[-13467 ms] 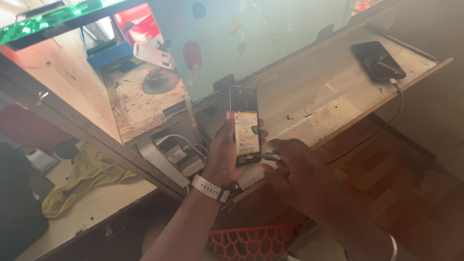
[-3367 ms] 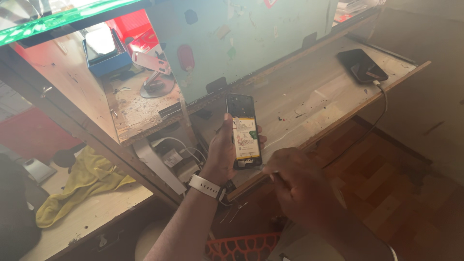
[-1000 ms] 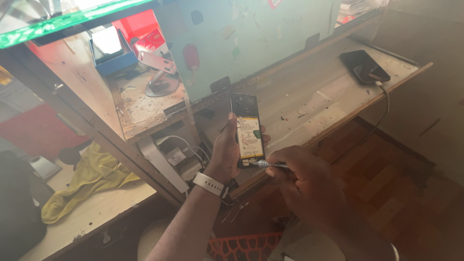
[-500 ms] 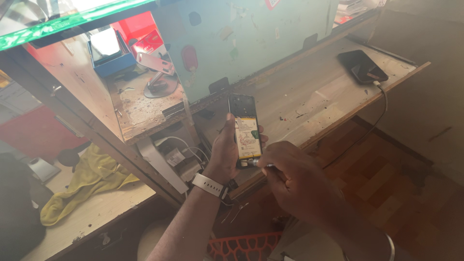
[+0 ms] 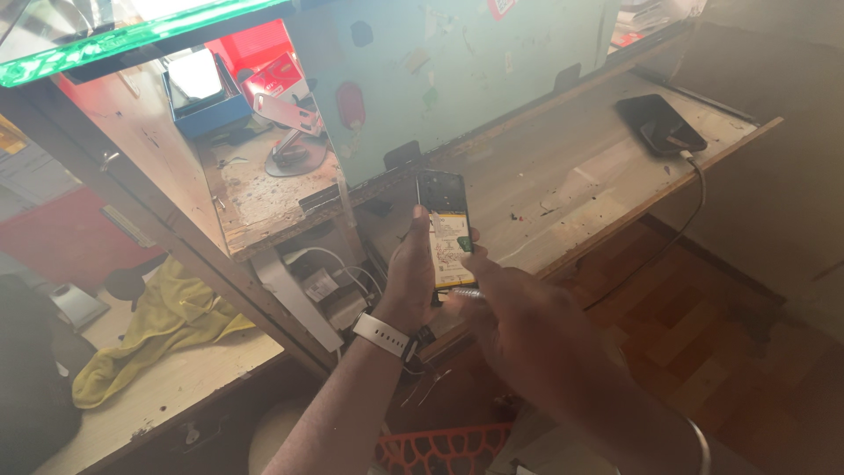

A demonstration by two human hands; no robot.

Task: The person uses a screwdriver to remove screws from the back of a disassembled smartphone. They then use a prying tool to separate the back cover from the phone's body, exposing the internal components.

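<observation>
My left hand (image 5: 413, 277) holds an opened smartphone (image 5: 446, 227) upright over the wooden workbench (image 5: 563, 167), its back off and its inner parts and a pale battery showing. A white watch sits on that wrist. My right hand (image 5: 536, 330) is just below and right of the phone. It pinches a thin metal tool (image 5: 468, 292) whose tip meets the phone's lower edge. The tool's far end is hidden in my fingers.
A black phone (image 5: 659, 125) lies on a charging cable at the bench's far right end. A shelf on the left carries a blue box (image 5: 207, 92), red boxes and a small stand. A yellow cloth (image 5: 163, 325) lies lower left, an orange mesh basket (image 5: 444, 449) below.
The phone stays in my left hand at the same spot. My right hand has shifted slightly at the phone's lower edge, the metal tool still there.
</observation>
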